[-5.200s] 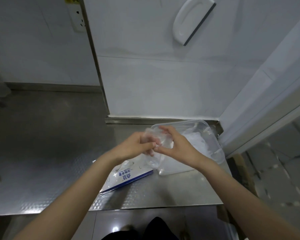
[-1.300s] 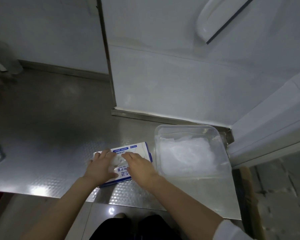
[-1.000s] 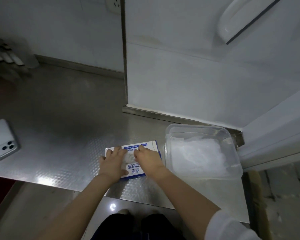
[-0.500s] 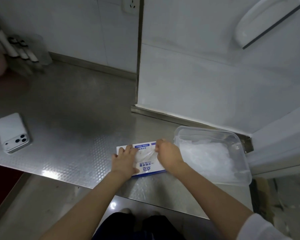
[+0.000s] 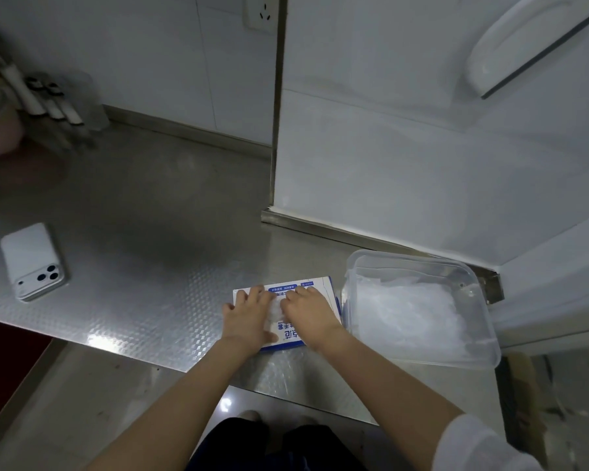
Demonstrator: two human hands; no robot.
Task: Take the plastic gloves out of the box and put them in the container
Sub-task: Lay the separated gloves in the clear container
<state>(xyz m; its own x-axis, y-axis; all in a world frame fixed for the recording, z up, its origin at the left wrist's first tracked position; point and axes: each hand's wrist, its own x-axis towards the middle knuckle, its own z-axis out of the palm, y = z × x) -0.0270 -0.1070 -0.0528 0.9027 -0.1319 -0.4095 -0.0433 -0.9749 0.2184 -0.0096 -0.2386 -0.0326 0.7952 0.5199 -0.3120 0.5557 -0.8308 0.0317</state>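
A flat white and blue glove box (image 5: pixel 324 291) lies on the steel counter near its front edge. My left hand (image 5: pixel 247 317) rests flat on the box's left part with straight fingers, holding it down. My right hand (image 5: pixel 308 312) lies over the box's middle, its fingertips curled at the opening and pinching a bit of clear plastic glove (image 5: pixel 275 310). Right beside the box stands a clear plastic container (image 5: pixel 419 258) with a heap of crumpled plastic gloves (image 5: pixel 405 317) inside it.
A white phone (image 5: pixel 31 261) lies face down at the counter's left. A knife block (image 5: pixel 55 103) stands at the back left. A white wall panel (image 5: pixel 388 164) rises just behind the box and container. The counter edge (image 5: pixel 133 348) runs in front.
My right hand, which had a film of glove stretched up from the box half a second ago, has moved back left onto the opening. My left hand stays on the box.
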